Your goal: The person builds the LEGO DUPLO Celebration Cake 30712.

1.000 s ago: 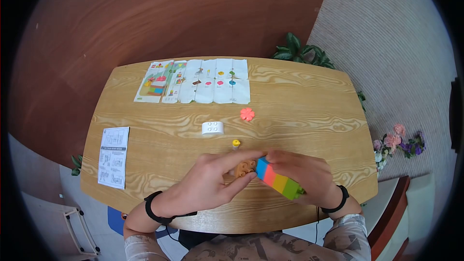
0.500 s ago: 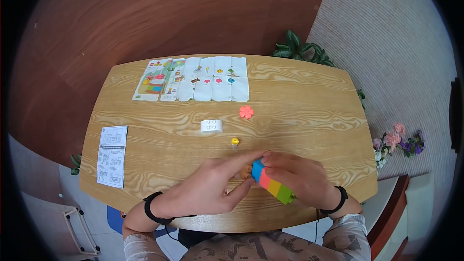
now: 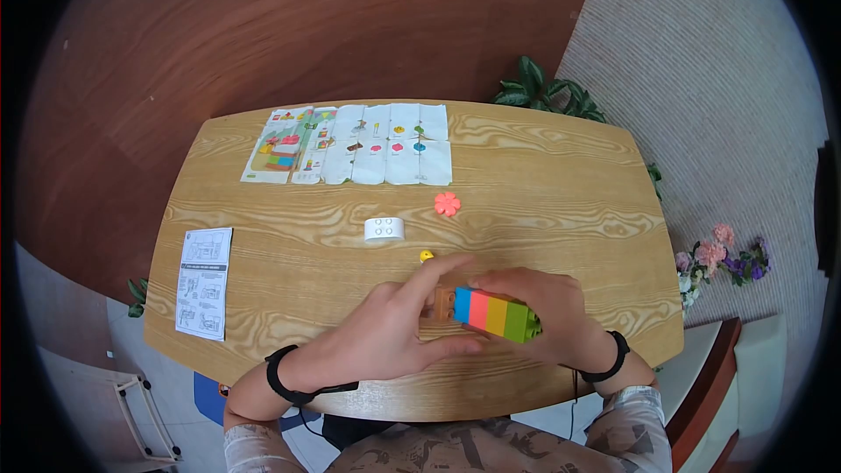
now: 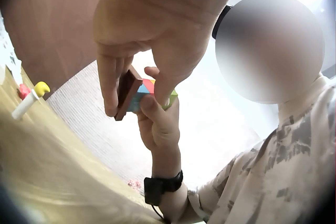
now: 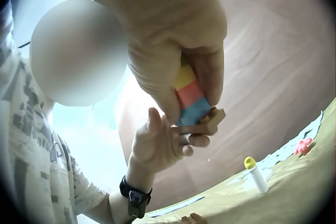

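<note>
My right hand (image 3: 547,311) grips a stack of toy bricks (image 3: 491,311), layered blue, pink, yellow and green. The stack lies sideways, its blue end toward a brown studded plate (image 3: 444,305). In the right wrist view the plate (image 5: 202,127) is up against the blue brick (image 5: 194,111). My left hand (image 3: 385,324) has its thumb and forefinger spread around that end, and in the right wrist view its fingers lie under the plate. Beyond the left forefinger stands a white candle piece with a yellow top (image 3: 427,256), partly covered in the head view.
A white arched brick (image 3: 384,229) and a pink flower piece (image 3: 447,204) lie farther back. Folded picture instructions (image 3: 394,162) spread at the far edge; a printed sheet (image 3: 203,285) lies left. Another brown piece (image 5: 193,219) shows at the right wrist view's bottom edge.
The left thumb and forefinger have spread apart from the blue end. The stack has turned to lie more level across the head view, still in the right hand.
</note>
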Available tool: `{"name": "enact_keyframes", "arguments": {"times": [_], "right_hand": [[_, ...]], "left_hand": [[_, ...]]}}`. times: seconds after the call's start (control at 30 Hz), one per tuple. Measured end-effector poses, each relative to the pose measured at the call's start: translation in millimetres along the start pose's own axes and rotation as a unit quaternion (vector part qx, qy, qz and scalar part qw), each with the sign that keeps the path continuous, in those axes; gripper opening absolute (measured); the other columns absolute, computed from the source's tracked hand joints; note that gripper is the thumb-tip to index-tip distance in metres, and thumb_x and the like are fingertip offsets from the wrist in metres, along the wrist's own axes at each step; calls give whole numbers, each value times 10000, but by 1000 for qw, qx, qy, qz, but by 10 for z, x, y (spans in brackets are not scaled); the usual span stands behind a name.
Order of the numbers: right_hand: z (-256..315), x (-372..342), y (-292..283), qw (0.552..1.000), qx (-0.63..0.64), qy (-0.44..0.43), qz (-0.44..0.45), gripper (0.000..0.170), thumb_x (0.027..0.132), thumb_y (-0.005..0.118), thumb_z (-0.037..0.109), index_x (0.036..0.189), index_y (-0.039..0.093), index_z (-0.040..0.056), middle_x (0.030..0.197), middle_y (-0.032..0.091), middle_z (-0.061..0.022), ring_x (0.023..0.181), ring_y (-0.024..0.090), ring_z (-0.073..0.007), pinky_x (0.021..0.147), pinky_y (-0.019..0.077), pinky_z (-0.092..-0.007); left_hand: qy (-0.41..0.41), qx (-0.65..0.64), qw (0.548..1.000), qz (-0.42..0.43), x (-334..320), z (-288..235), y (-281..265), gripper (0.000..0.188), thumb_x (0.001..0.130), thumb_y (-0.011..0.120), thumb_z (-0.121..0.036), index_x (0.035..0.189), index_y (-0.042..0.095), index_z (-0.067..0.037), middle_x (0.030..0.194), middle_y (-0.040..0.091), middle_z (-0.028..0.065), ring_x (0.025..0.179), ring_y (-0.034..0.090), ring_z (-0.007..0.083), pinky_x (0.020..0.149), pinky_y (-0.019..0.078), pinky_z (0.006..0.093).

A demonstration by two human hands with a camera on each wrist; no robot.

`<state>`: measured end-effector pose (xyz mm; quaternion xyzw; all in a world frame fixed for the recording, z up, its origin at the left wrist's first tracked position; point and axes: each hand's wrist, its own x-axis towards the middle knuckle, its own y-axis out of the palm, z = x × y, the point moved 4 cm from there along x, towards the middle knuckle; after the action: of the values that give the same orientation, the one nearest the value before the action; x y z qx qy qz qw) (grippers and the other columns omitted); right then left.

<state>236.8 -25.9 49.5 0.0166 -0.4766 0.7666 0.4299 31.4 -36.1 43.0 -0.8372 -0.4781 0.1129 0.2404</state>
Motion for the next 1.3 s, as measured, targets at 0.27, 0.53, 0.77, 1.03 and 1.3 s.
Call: {"name": "enact_keyframes", "arguments": {"times": [0.27,0.53,0.77,1.03,1.3], "right_hand": [[-204,82,-178,993,-71,91,22,457,820,853,152,1230,658,97,1097,746,-129,973,742,-346,787,608,-422],[-649,40,99,947,-159,194,200,411,844,833,228,1180,623,119,1052,723,-140,1027,689,-390,846,556,-488],[-735,29,170,959,-116,186,178,483,810,868,257,1203,622,119,1079,715,-155,1057,681,-388,872,555,-481],[-435,139,49,984,-107,71,122,845,769,904,347,1464,524,53,1472,563,-200,1383,517,-413,1132,450,-481],[-239,518,502,965,-176,-9,197,944,819,869,324,1575,394,19,1586,417,-270,1477,404,-447,1201,355,-545]], "left_hand": [[5,216,973,-76,-80,5,-163,902,803,915,-336,1501,442,-18,1050,694,151,846,704,314,737,580,412],[-85,480,873,-7,-345,434,-166,819,714,908,-399,1335,569,13,1275,616,144,1203,616,306,830,585,435],[-98,434,896,-1,-505,680,-54,752,800,860,-353,1436,558,-88,1446,596,104,1205,674,287,860,607,398],[-20,440,897,30,-533,709,14,586,836,818,-248,1367,622,-97,1346,659,84,1058,719,276,838,605,356],[49,429,902,-13,-488,665,61,294,844,766,-183,1109,699,-73,1155,674,90,963,714,250,758,599,362]]}}
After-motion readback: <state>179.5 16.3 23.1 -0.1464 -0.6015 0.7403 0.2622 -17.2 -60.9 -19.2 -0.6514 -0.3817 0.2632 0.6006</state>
